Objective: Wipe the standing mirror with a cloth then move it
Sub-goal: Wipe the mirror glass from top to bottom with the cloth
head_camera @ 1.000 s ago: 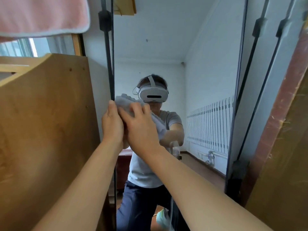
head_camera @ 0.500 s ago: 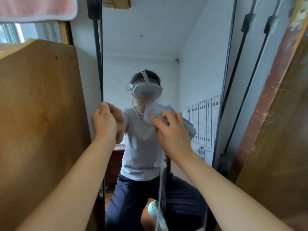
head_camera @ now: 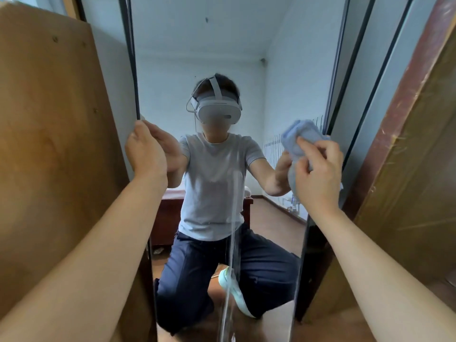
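The tall standing mirror (head_camera: 217, 45) with a thin black frame fills the middle of the view and reflects a kneeling person. My left hand (head_camera: 145, 151) grips the mirror's left frame edge at mid height. My right hand (head_camera: 318, 171) holds a bunched light blue cloth (head_camera: 298, 137) and presses it on the glass close to the right frame edge. A pale vertical streak (head_camera: 232, 233) runs down the lower glass.
A large wooden panel (head_camera: 54, 144) stands close on the left of the mirror. Another wooden board (head_camera: 409, 174) with a reddish edge leans on the right. A black stand bar (head_camera: 365, 55) shows behind the mirror's right side.
My right hand has carried the cloth across the glass from the left edge to the right edge. My left hand has kept its grip on the left frame. The view has tilted downward.
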A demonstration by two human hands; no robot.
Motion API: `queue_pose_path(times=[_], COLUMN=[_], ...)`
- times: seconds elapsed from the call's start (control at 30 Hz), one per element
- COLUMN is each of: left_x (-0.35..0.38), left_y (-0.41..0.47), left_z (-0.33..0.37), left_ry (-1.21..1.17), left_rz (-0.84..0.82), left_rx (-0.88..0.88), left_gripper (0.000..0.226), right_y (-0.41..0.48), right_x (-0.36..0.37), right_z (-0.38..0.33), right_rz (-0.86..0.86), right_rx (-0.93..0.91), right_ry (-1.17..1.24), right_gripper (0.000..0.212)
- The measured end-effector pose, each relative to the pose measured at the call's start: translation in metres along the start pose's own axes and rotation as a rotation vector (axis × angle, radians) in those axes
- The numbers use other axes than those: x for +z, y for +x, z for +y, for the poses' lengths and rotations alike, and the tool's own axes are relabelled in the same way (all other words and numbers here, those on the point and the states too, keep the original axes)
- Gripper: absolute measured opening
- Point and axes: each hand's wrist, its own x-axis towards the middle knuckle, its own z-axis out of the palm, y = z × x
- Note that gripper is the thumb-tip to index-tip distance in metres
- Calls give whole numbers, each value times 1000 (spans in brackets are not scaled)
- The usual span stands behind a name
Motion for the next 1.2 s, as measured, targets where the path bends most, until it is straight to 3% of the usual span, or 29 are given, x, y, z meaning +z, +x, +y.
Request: queue_pose_path(times=[0.13,0.27,0.5,0.67,0.8,1.0,1.2], left_x=[-5,-8,-23,-38,-47,-54,-44], left_y=[-4,-11,-16,-14,-15,-18,-14], left_z=[-9,-7,-13,-17,-15,-23,-30], left_ry=[1,-54,-13,-73,-40,57,66], left_rz=[8,-6,-84,-161,-187,-174,-60], left_rx=[-1,19,-25,-81,-132,-178,-201], left_gripper=[31,28,22,38,38,37,36], right_y=[-13,-24,-46,-53,-65,-90,-87], right_x=[2,10,51,79,83,74,44], right_z=[-10,-36,-103,-160,-176,-149,-95], right_rz=[76,81,-173,-252,-427,-485,-348], right_rx=[239,311,32,-256,-450,-546,-410], right_ry=[102,134,180,158,188,69,30], right_gripper=[42,44,41,36,41,42,40])
